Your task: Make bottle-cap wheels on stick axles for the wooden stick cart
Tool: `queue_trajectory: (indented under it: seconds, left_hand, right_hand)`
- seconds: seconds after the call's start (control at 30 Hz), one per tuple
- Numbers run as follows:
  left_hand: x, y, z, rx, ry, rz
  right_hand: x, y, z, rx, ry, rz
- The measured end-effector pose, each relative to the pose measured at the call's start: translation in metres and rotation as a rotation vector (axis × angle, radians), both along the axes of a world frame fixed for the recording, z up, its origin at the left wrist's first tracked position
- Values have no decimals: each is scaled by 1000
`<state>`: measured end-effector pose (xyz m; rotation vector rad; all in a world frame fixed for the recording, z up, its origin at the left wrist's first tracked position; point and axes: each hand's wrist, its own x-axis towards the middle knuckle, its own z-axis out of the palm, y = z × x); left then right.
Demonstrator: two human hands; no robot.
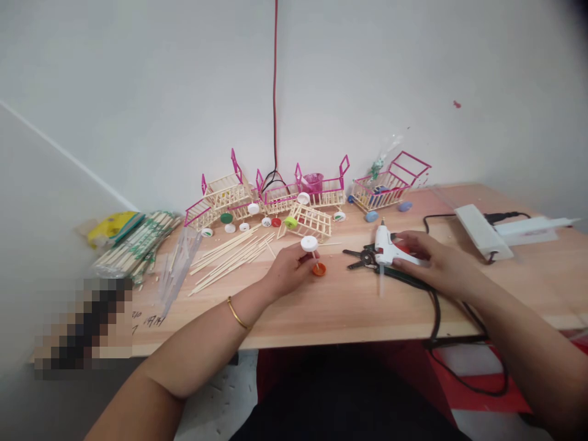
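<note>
My left hand [290, 269] is closed on a short wooden stick with a white cap [309, 244] at its upper end and an orange cap [319, 269] at its lower end. To the right, my right hand [425, 260] holds the handle of a white glue gun [384, 246], whose nozzle points away from me. A glue stick hangs from its rear. Black-handled pliers [366, 257] lie on the table beside and partly under the gun. Just beyond my left hand, a small stick frame [310, 222] rests near a lime-green cap [291, 223].
Stick carts with magenta edges [280, 196] line the wall, with a purple cup [313, 184] among them. Loose sticks [229, 260], clear glue sticks [177, 263] and bagged sticks [138, 245] lie left. At right are a white box [483, 233] and a black cable [435, 312].
</note>
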<state>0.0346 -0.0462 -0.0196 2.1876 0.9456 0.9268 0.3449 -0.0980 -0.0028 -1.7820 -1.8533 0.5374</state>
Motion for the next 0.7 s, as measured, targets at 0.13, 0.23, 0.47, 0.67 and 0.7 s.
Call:
queue_trajectory:
  seconds: [0.13, 0.23, 0.47, 0.67, 0.7]
  left_hand:
    - [1, 0, 0, 7, 8, -5]
    - [1, 0, -1, 9, 11, -3]
    - [2, 1, -1, 24, 25, -7]
    - [3, 1, -2, 43, 32, -16]
    - [3, 1, -2, 47, 35, -15]
  right_hand:
    - [-1, -2, 3, -59, 57, -23]
    - [-1, -3, 7, -86, 56, -27]
    - [3, 0, -2, -39, 88, -3]
    - [4, 3, -6, -3, 75, -23]
    - [4, 2, -6, -6, 71, -26]
